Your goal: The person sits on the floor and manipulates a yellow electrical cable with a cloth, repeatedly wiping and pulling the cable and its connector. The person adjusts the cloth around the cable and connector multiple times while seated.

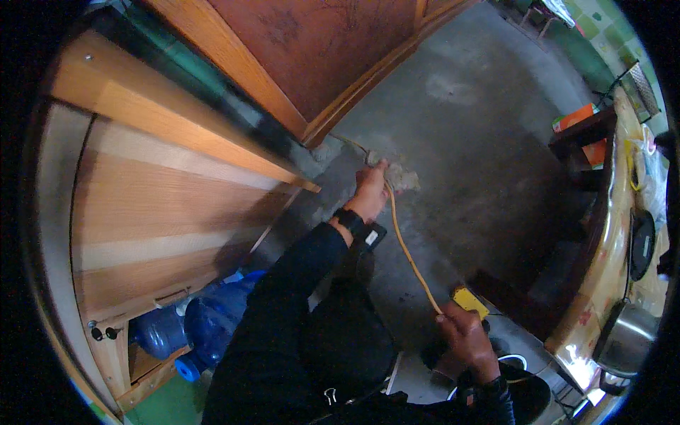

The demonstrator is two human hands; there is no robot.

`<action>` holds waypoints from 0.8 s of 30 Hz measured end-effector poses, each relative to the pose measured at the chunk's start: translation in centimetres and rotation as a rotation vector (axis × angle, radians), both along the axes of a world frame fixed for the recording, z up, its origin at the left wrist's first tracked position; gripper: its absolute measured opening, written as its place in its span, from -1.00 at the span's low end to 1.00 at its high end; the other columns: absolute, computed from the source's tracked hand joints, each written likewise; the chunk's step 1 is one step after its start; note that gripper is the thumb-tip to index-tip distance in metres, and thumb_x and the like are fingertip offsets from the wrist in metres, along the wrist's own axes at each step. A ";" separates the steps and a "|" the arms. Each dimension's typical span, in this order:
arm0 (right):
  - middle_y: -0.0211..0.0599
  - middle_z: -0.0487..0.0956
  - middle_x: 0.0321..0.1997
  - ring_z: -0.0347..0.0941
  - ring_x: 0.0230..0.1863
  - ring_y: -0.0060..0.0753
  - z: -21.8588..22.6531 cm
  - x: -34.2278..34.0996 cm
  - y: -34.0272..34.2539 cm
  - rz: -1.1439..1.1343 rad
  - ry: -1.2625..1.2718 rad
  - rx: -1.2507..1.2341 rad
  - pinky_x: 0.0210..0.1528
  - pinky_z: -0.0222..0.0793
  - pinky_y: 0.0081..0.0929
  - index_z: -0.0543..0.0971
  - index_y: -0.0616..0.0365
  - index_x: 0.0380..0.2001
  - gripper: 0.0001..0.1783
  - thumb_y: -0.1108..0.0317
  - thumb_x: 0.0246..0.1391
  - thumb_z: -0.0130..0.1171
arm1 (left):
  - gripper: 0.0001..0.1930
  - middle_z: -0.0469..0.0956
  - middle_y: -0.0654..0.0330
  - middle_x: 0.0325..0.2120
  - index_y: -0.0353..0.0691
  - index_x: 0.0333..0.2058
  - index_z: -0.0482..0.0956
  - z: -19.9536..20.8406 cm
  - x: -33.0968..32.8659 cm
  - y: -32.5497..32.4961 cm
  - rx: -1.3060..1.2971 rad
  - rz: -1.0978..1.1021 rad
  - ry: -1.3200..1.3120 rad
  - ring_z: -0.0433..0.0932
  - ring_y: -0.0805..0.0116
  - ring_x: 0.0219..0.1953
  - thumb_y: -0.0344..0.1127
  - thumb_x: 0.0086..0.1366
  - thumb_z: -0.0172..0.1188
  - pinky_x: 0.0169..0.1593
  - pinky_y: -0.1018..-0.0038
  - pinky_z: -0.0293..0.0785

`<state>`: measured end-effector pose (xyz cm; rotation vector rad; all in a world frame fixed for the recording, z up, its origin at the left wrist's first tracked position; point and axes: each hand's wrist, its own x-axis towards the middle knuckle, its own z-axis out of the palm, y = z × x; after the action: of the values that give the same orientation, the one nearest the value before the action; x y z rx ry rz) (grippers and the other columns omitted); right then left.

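A yellow tape measure blade (407, 251) stretches over the grey concrete floor (460, 142). My left hand (370, 190) reaches far forward and presses the blade's far end down beside a pale lump of debris (402, 177) near the base of a wooden door frame (368, 78). A black watch sits on that wrist. My right hand (467, 340) is closed on the yellow tape measure case (470, 300) close to my body, holding the near end of the blade.
A large wooden cabinet (170, 205) fills the left side, with blue water jugs (205, 322) under it. A reddish wooden door (319, 35) stands ahead. At right, a table (609, 241) carries a black pan, a metal pot and bags.
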<state>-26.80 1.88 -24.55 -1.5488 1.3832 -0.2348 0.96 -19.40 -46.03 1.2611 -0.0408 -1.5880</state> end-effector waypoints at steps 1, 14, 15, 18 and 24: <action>0.04 0.51 -0.54 0.44 -0.54 -0.09 -0.4 -0.2 -0.1 -0.033 -0.016 0.036 -0.44 0.35 -0.18 0.65 0.25 -0.19 -0.88 0.41 0.35 0.26 | -0.70 0.68 0.02 -0.11 -0.25 0.04 0.53 0.8 -1.2 1.2 -0.029 -0.056 0.068 0.71 0.03 -0.18 -0.12 0.58 0.16 -0.25 0.09 0.69; -0.28 0.51 -0.59 0.48 -0.54 -0.49 -2.6 1.3 -1.7 -0.229 -0.258 -0.047 -0.49 0.35 -0.31 0.57 0.24 -0.36 -0.80 0.38 0.36 0.26 | -0.73 0.64 0.04 -0.19 -0.30 0.00 0.48 17.4 -2.0 3.5 -0.107 -0.766 -0.282 0.72 0.03 -0.22 -0.24 0.51 0.21 -0.40 0.06 0.76; -0.32 0.51 -0.60 0.47 -0.53 -0.54 -1.7 1.6 -1.6 -0.215 -0.287 -0.076 -0.50 0.34 -0.32 0.56 0.23 -0.37 -0.79 0.37 0.37 0.26 | -0.72 0.64 0.03 -0.18 -0.30 0.01 0.48 18.6 -1.7 3.3 -0.081 -0.773 -0.339 0.72 0.01 -0.22 -0.24 0.51 0.22 -0.42 0.07 0.75; -0.14 0.53 -0.58 0.51 -0.56 -0.31 1.0 2.3 -0.9 -0.143 -0.277 -0.179 -0.48 0.37 -0.23 0.55 0.25 -0.36 -0.79 0.38 0.34 0.28 | -0.71 0.62 0.00 -0.12 -0.28 0.05 0.48 21.4 -0.9 3.9 -0.059 -0.807 -0.451 0.71 -0.02 -0.18 -0.25 0.49 0.23 -0.44 0.09 0.74; 0.23 0.56 -0.43 0.52 -0.43 0.35 4.0 1.4 0.6 0.007 -0.139 -0.546 -0.39 0.43 -0.04 0.57 0.26 -0.31 -0.88 0.44 0.26 0.29 | -0.60 0.52 0.02 -0.09 -0.28 0.06 0.49 25.1 -0.7 8.5 -0.054 -0.866 -0.818 0.61 0.03 -0.09 -0.09 0.47 0.27 -0.47 0.12 0.73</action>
<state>-25.41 2.47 -20.50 -1.9339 1.2622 -0.7509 0.30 -10.89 -20.96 1.9072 -1.2764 -1.5934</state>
